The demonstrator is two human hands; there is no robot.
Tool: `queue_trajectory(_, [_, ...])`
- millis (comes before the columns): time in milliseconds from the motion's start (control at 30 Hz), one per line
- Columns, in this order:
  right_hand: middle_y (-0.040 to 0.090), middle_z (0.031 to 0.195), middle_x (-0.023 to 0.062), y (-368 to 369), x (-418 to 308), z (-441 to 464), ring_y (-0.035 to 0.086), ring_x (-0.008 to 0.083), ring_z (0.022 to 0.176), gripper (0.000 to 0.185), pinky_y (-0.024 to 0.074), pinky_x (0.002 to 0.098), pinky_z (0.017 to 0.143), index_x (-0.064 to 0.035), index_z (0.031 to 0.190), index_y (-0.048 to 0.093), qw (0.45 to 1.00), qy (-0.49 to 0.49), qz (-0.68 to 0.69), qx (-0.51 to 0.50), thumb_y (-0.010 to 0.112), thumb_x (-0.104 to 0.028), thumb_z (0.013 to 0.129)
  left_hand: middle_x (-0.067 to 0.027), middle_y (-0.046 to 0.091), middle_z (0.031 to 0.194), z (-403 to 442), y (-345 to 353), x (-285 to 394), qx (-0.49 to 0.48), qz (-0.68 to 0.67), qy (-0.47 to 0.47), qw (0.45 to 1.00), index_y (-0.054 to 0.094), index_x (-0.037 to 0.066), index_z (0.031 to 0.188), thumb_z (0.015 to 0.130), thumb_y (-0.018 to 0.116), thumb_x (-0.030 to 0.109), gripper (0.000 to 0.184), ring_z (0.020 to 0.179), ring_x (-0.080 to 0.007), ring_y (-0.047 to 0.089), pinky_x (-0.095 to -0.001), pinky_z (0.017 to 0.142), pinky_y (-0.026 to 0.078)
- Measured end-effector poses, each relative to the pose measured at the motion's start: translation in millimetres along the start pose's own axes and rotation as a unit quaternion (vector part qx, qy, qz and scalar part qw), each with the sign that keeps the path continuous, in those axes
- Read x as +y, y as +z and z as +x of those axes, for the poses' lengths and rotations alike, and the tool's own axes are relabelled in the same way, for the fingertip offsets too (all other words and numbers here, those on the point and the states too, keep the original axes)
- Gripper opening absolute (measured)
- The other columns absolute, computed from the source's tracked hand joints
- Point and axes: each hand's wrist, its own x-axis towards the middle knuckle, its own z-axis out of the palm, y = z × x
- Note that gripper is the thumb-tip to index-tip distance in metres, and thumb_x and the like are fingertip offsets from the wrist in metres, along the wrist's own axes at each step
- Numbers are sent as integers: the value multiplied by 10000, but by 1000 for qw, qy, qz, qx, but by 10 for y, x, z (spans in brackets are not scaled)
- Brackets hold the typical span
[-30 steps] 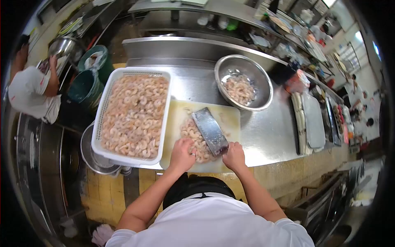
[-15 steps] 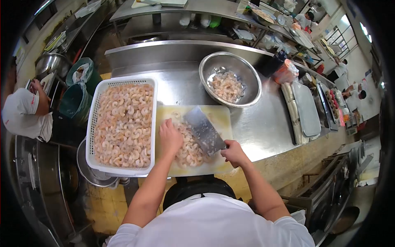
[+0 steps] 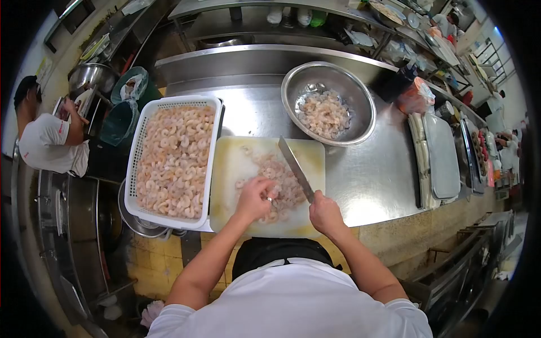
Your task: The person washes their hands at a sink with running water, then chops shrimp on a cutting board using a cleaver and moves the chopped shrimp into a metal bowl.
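My right hand [image 3: 328,216] grips the handle of a cleaver [image 3: 294,167], its blade seen nearly edge-on and tilted away to the upper left. Beneath and beside the blade, peeled shrimp [image 3: 282,183] lie heaped on a white, yellow-stained cutting board [image 3: 228,163]. At the pile's left edge is my left hand [image 3: 253,200], fingers curled in, with a small pale bit at the fingertips that looks like a piece of shrimp. Left of the board stands a white perforated basket [image 3: 131,186] full of peeled shrimp. Behind the board, a steel bowl [image 3: 366,121] holds more shrimp.
Raised metal edging [image 3: 242,59] runs along the back of the steel table [image 3: 372,180]. Trays [image 3: 439,158] stand at its right end. Green bins [image 3: 119,124] and another person [image 3: 53,141] are at the left. Farther back is a shelf bench [image 3: 270,11].
My left hand has moved right from the board's left edge onto the shrimp, its fingers curling. The cleaver has turned from showing its broad face to nearly edge-on.
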Motion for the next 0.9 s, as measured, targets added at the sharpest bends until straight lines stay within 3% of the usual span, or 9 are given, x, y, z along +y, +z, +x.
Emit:
queue_trajectory(133, [703, 852, 290, -168, -70, -91, 698, 516, 762, 145, 555, 608, 720, 35, 1022, 515, 1000, -10, -8, -28, 562, -87, 960, -195, 626, 1278, 445, -104, -89, 137, 129, -63, 980, 709, 55, 1248, 908, 710, 154, 354, 1232, -403, 570, -488, 1097, 454])
queue_trajectory(233, [706, 845, 304, -5, -93, -25, 706, 520, 765, 129, 563, 608, 710, 41, 1018, 513, 999, -24, -4, -36, 535, -74, 965, -201, 619, 1291, 736, -111, -271, 170, 159, -93, 968, 710, 43, 1208, 920, 708, 162, 311, 1239, -409, 561, -485, 1097, 445])
queue_trajectory(333, [706, 830, 320, 55, -144, 127, 713, 523, 778, 119, 567, 613, 708, 45, 1022, 509, 998, -26, -21, -59, 511, -58, 964, -199, 646, 1222, 746, -153, -284, 118, 170, -102, 973, 707, 35, 1170, 922, 693, 140, 269, 1177, -396, 600, -488, 1039, 486])
queue_trajectory(533, [712, 841, 329, 37, -323, 158, 717, 522, 793, 139, 573, 606, 727, 57, 1050, 514, 998, -21, -20, -50, 505, -49, 961, -181, 675, 1030, 338, -86, -200, 34, 25, -120, 992, 708, 7, 1072, 929, 672, 94, 172, 986, -373, 677, -476, 898, 552])
queue_trajectory(767, [720, 884, 323, -63, -517, 181, 725, 523, 830, 178, 578, 602, 755, 64, 1100, 518, 996, -14, -40, -83, 506, -48, 963, -179, 664, 1056, 115, -110, -32, 100, -24, -133, 986, 692, -4, 1045, 930, 707, 90, 150, 951, -360, 692, -438, 854, 567])
queue_trajectory(900, [701, 838, 332, 306, -318, 180, 705, 540, 826, 185, 560, 619, 770, 57, 1092, 506, 997, -36, -29, -57, 540, -87, 983, -170, 665, 1074, 44, -136, -102, 119, -38, -137, 983, 685, 2, 1066, 928, 708, 77, 158, 950, -354, 692, -434, 848, 568])
